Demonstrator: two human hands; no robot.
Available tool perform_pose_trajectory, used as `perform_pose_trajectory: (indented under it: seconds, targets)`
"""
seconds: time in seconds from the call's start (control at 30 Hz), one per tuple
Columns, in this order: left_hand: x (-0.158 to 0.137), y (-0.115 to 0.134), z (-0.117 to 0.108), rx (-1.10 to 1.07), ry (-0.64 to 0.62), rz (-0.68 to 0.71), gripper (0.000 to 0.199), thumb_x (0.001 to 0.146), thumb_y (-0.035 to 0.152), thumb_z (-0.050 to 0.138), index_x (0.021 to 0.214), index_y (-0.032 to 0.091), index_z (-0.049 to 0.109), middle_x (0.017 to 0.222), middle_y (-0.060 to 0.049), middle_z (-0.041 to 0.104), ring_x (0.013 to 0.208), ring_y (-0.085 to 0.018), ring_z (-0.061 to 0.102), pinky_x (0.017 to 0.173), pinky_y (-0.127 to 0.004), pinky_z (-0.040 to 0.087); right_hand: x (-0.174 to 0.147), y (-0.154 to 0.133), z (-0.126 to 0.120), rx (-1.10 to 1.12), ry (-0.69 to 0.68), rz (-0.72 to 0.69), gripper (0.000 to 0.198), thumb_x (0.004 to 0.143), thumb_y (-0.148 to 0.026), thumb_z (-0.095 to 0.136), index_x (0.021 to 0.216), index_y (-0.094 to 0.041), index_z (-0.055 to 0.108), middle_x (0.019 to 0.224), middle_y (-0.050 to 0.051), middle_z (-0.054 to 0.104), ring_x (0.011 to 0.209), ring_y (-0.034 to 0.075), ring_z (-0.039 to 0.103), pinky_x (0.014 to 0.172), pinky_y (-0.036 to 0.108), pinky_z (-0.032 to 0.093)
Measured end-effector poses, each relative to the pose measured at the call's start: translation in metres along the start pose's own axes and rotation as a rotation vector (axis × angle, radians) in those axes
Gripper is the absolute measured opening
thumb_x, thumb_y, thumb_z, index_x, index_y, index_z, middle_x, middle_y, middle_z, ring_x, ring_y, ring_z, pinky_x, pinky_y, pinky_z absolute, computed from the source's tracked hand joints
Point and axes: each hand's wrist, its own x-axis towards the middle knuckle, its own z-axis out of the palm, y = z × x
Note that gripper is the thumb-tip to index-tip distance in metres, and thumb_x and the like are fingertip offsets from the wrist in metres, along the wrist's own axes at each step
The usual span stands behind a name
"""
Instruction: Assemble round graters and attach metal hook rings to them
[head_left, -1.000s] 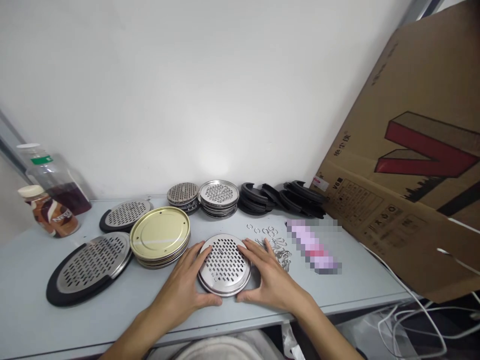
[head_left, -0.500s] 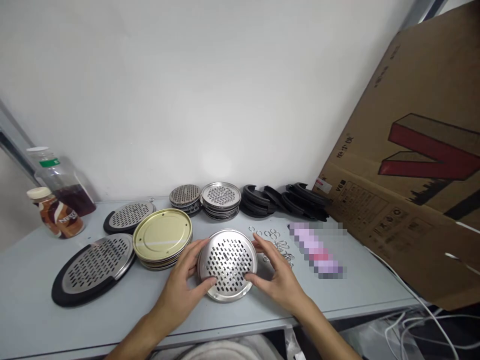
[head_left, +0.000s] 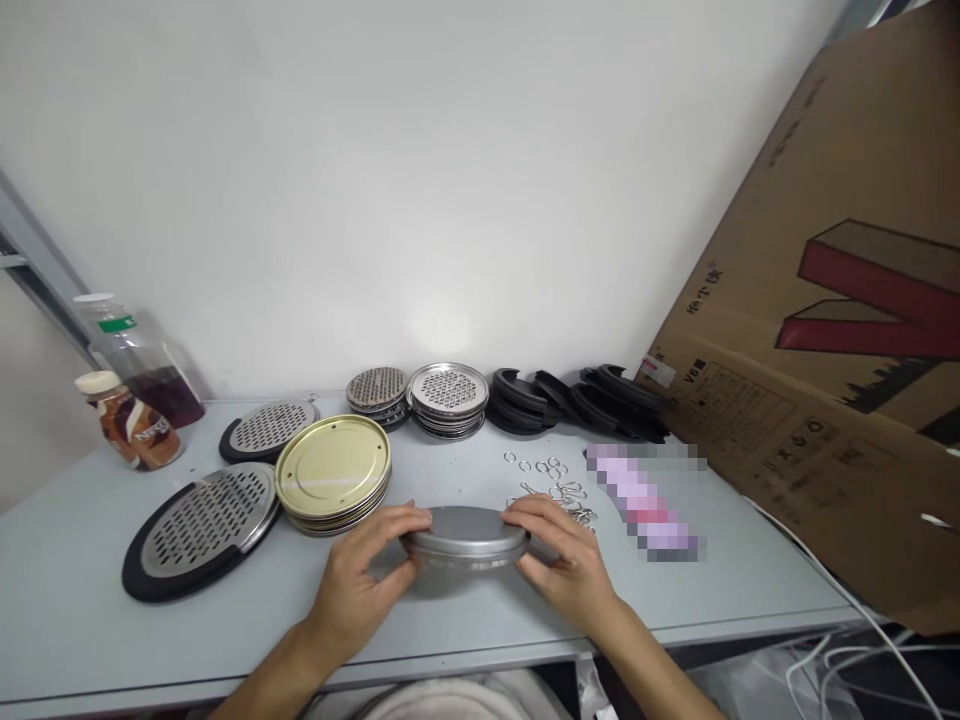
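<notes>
Between my two hands is a round metal disc assembly (head_left: 466,532), held above the table and turned so that its smooth grey side and edge face me. My left hand (head_left: 371,565) pinches its left edge, fingers on top and thumb below. On the opposite edge my right hand (head_left: 559,560) grips in the same way. The perforated grater face is hidden from view. Just behind my right hand lie several small metal rings and clips (head_left: 566,490). Left of my left hand is a stack of gold-coloured round lids (head_left: 334,468).
Perforated discs with black rims (head_left: 206,525) lie at left, near a brown bottle (head_left: 139,425) and a clear bottle (head_left: 161,385). Stacked grater plates (head_left: 448,390) and black curved pieces (head_left: 521,400) line the wall. A cardboard box (head_left: 817,350) leans at right, beside a blurred purple item (head_left: 645,505).
My hands have tilted the disc, so its perforated face has turned out of sight and its smooth side and edge now show. Both hands keep their hold.
</notes>
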Motion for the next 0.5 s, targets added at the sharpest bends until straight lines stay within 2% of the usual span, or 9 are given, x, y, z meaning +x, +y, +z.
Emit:
perform_pose_trajectory:
  seconds: [0.13, 0.37, 0.5]
  targets:
    - [0.002, 0.000, 0.004, -0.006, -0.085, 0.156, 0.036, 0.087, 0.007, 0.062, 0.115, 0.027, 0.068, 0.116, -0.002, 0.073, 0.111, -0.021, 0.068, 0.109, -0.045, 0.048, 0.001, 0.003, 0.001, -0.056, -0.111, -0.069, 0.043, 0.089, -0.011, 0.056, 0.128, -0.029, 0.061, 0.116, 0.007, 0.069, 0.110, 0.025, 0.064, 0.093, 0.046, 0.056]
    - [-0.003, -0.014, 0.008, 0.197, -0.129, 0.290, 0.045, 0.089, 0.002, 0.053, 0.126, 0.024, 0.066, 0.125, -0.006, 0.070, 0.123, -0.024, 0.061, 0.107, -0.047, 0.050, -0.002, 0.003, 0.003, -0.157, -0.271, -0.260, 0.049, 0.095, -0.013, 0.056, 0.143, -0.022, 0.049, 0.134, 0.010, 0.063, 0.136, 0.026, 0.049, 0.112, 0.051, 0.044]
    - [-0.005, -0.016, 0.008, 0.219, -0.142, 0.297, 0.044, 0.089, 0.001, 0.053, 0.125, 0.022, 0.065, 0.126, -0.006, 0.069, 0.126, -0.023, 0.059, 0.108, -0.046, 0.048, -0.001, 0.002, 0.001, -0.155, -0.286, -0.259, 0.047, 0.096, -0.013, 0.054, 0.142, -0.020, 0.048, 0.135, 0.010, 0.062, 0.138, 0.025, 0.045, 0.114, 0.050, 0.042]
